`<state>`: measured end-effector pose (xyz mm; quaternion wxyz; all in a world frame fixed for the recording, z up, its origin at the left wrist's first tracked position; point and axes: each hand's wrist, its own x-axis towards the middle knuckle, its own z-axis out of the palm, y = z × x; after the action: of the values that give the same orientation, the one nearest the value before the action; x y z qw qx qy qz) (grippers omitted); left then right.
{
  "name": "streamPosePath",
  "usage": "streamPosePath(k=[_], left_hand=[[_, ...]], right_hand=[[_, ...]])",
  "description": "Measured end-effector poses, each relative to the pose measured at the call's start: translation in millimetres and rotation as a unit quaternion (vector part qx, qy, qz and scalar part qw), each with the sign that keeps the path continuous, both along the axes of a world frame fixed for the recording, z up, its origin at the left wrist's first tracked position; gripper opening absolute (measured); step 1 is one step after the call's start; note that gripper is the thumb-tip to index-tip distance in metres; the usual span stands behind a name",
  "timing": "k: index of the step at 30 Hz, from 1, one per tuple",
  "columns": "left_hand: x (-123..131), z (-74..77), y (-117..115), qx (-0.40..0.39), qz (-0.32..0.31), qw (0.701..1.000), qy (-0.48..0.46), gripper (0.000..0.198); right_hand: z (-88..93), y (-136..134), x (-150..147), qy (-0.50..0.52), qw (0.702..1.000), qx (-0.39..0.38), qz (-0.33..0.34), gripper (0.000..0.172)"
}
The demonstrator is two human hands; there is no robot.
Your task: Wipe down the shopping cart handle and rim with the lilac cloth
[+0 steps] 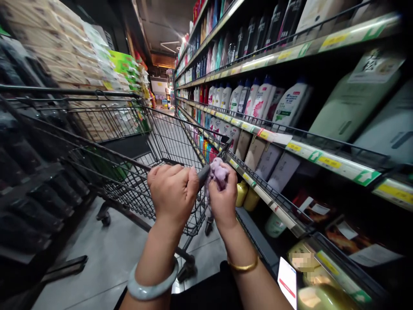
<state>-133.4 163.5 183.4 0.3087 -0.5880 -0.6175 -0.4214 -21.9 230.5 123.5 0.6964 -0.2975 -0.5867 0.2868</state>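
Observation:
My left hand (173, 191) is closed in a fist around the grey handle bar (204, 172) of a black wire shopping cart (135, 146). My right hand (222, 199) grips the same bar further right and also clutches a crumpled pale purple cloth (218, 171) against it. The cart basket stretches away from me down the aisle and looks empty. A pale jade bangle (151, 288) circles my left wrist, a gold one (242, 266) my right.
Shelves (322, 157) on the right carry shampoo bottles, boxes and yellow price tags, very close to the cart's right side. Stacked packages (64, 47) line the left side. Grey floor (106, 258) runs between them toward the lit far end.

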Motion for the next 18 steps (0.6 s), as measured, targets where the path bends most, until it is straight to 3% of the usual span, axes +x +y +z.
streamPosePath(k=[3, 6, 8, 9, 11, 13, 14, 18], left_hand=[[0.9, -1.0, 2.6, -0.002, -0.007, 1.0, 0.002, 0.049], [2.0, -1.7, 4.3, -0.002, -0.007, 1.0, 0.012, 0.048], [2.1, -2.0, 4.6, -0.003, -0.012, 1.0, 0.018, 0.048], [1.8, -2.1, 4.6, -0.004, -0.015, 1.0, 0.02, 0.047], [0.8, -2.4, 4.6, -0.006, -0.02, 0.999, 0.026, 0.045], [0.0, -2.9, 4.9, -0.005, -0.024, 0.999, 0.033, 0.044], [-0.2, -3.1, 5.0, -0.003, -0.025, 0.999, 0.035, 0.044], [1.4, -3.4, 4.5, 0.003, -0.022, 0.999, 0.033, 0.045]], right_hand=[[3.9, -4.3, 4.7, 0.025, 0.998, -0.038, 0.034, 0.047], [12.4, -18.7, 10.6, -0.032, 0.994, 0.094, 0.052, 0.048], [6.7, -15.5, 12.9, -0.059, 0.989, 0.135, 0.031, 0.047], [-0.1, -9.1, 13.4, -0.057, 0.992, 0.114, 0.014, 0.046], [-15.9, 7.1, 13.3, -0.023, 1.0, -0.014, -0.016, 0.043], [-24.4, 16.7, 12.8, -0.002, 0.99, -0.139, 0.007, 0.042], [-23.7, 16.5, 12.7, 0.009, 0.987, -0.158, 0.029, 0.044], [-4.7, -3.5, 13.9, 0.019, 0.995, -0.023, 0.092, 0.049]])
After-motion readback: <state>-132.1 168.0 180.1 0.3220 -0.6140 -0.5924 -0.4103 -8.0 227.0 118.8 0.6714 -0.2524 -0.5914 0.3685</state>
